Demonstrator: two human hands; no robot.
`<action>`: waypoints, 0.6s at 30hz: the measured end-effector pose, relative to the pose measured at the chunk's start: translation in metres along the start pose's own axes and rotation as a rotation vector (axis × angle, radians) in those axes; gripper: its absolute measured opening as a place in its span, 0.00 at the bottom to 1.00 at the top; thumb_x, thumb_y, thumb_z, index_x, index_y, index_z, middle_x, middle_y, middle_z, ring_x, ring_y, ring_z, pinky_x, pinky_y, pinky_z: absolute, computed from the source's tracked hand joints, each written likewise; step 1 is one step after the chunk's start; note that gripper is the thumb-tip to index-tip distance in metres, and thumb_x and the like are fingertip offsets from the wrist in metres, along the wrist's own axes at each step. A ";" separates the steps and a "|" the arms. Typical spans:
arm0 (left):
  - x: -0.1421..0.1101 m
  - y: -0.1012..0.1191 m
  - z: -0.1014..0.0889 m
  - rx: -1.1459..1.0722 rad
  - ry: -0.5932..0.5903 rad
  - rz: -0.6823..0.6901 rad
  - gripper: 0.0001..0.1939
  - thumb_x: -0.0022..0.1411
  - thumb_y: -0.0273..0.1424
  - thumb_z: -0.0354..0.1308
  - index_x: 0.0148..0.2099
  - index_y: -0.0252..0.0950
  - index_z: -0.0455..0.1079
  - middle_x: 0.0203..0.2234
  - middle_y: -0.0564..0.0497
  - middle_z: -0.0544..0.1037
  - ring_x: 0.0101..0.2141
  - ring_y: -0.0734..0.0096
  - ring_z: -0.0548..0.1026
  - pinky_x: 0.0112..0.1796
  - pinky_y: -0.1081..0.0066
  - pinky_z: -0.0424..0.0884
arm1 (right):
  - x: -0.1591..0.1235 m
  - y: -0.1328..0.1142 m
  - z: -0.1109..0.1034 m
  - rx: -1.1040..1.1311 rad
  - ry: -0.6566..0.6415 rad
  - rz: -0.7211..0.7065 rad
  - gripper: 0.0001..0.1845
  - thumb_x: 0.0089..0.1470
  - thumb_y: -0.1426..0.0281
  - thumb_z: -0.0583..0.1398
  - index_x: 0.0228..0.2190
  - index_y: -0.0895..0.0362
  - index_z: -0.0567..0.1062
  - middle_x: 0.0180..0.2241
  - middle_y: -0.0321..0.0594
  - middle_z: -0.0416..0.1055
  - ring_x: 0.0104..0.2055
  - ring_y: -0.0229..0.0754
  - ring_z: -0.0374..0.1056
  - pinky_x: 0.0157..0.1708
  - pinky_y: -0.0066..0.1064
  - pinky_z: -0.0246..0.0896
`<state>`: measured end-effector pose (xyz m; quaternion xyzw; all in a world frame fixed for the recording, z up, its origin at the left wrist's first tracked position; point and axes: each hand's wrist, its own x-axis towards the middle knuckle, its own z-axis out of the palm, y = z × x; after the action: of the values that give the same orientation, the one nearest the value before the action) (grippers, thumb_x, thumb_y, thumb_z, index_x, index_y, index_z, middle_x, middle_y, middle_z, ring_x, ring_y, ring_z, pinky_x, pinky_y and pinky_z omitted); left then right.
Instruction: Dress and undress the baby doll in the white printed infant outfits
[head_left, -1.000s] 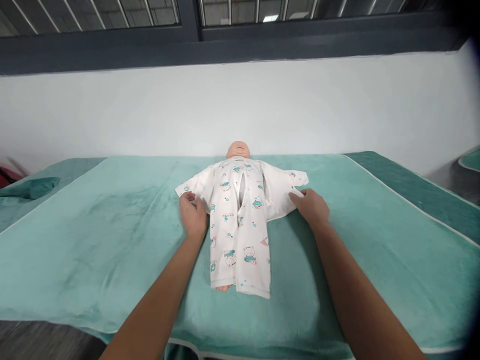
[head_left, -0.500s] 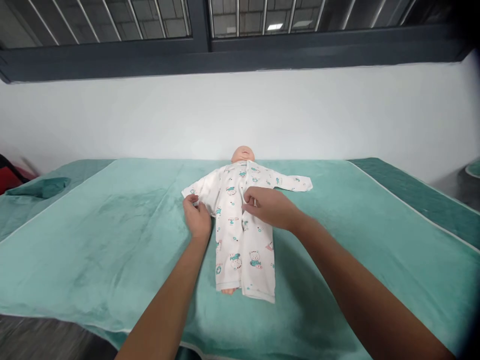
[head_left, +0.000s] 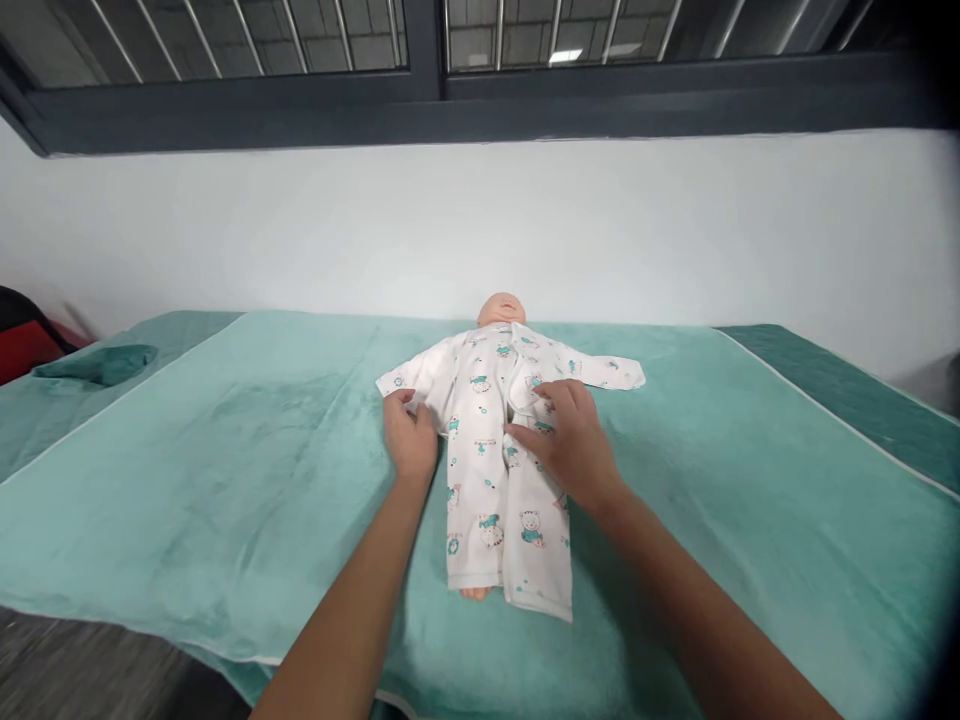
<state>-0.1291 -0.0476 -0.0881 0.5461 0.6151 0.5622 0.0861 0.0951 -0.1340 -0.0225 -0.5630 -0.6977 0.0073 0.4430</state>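
A baby doll (head_left: pixel 501 308) lies on its back on a teal blanket (head_left: pixel 225 470), head toward the wall. It wears a white printed romper (head_left: pixel 491 480) with teal animal figures, and one foot shows below the hem. My left hand (head_left: pixel 410 438) pinches the romper's edge under the doll's arm on the left side. My right hand (head_left: pixel 568 437) lies flat on the romper's front over the belly, fingers spread.
A folded dark green cloth (head_left: pixel 101 362) lies at the far left of the table. Something red and black (head_left: pixel 22 340) sits at the left edge. A white wall and a dark window frame rise behind. The blanket's near edge runs along the bottom left.
The right flap of the romper has been folded across the doll's front, closing it. My right hand moved from the sleeve side to the belly and flattened. My left hand stayed put.
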 end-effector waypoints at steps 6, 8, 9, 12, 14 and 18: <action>-0.001 0.002 0.000 0.020 -0.001 -0.010 0.14 0.57 0.25 0.52 0.46 0.38 0.64 0.42 0.49 0.71 0.38 0.67 0.70 0.42 0.65 0.67 | -0.003 0.001 0.003 -0.072 0.031 0.064 0.07 0.60 0.69 0.55 0.40 0.53 0.70 0.37 0.41 0.67 0.39 0.46 0.64 0.37 0.34 0.59; 0.000 0.003 0.000 0.019 0.001 -0.015 0.13 0.57 0.25 0.52 0.46 0.38 0.64 0.41 0.49 0.71 0.37 0.68 0.70 0.41 0.66 0.67 | 0.002 -0.003 -0.003 -0.032 0.012 0.052 0.08 0.61 0.72 0.52 0.39 0.52 0.71 0.36 0.40 0.67 0.37 0.43 0.64 0.35 0.32 0.58; 0.000 0.004 0.000 0.018 0.001 -0.015 0.13 0.57 0.25 0.52 0.46 0.38 0.64 0.41 0.49 0.71 0.37 0.67 0.70 0.41 0.66 0.67 | 0.003 -0.005 -0.008 -0.011 -0.014 0.032 0.09 0.61 0.72 0.51 0.38 0.52 0.71 0.36 0.39 0.67 0.36 0.42 0.65 0.34 0.32 0.57; 0.001 0.004 0.001 0.015 0.001 -0.013 0.13 0.56 0.24 0.51 0.44 0.38 0.65 0.40 0.49 0.71 0.38 0.66 0.70 0.42 0.66 0.66 | -0.001 -0.008 -0.022 0.000 -0.147 -0.021 0.09 0.62 0.73 0.51 0.37 0.52 0.71 0.35 0.37 0.67 0.33 0.39 0.64 0.31 0.31 0.55; 0.002 0.003 0.001 0.012 0.001 -0.017 0.13 0.56 0.23 0.51 0.44 0.38 0.65 0.40 0.49 0.71 0.38 0.67 0.70 0.42 0.65 0.66 | -0.008 -0.006 -0.029 -0.002 -0.228 -0.010 0.07 0.62 0.70 0.52 0.34 0.53 0.70 0.33 0.36 0.68 0.31 0.38 0.63 0.30 0.31 0.54; 0.001 0.004 0.001 -0.026 0.001 -0.023 0.10 0.60 0.28 0.53 0.46 0.39 0.64 0.42 0.49 0.72 0.40 0.67 0.71 0.43 0.65 0.67 | -0.009 0.003 -0.037 0.157 -0.253 0.137 0.11 0.61 0.59 0.55 0.33 0.52 0.70 0.27 0.33 0.69 0.26 0.37 0.62 0.28 0.30 0.55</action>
<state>-0.1270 -0.0469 -0.0848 0.5373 0.6141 0.5695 0.0994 0.1206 -0.1579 -0.0070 -0.5674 -0.7054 0.1628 0.3924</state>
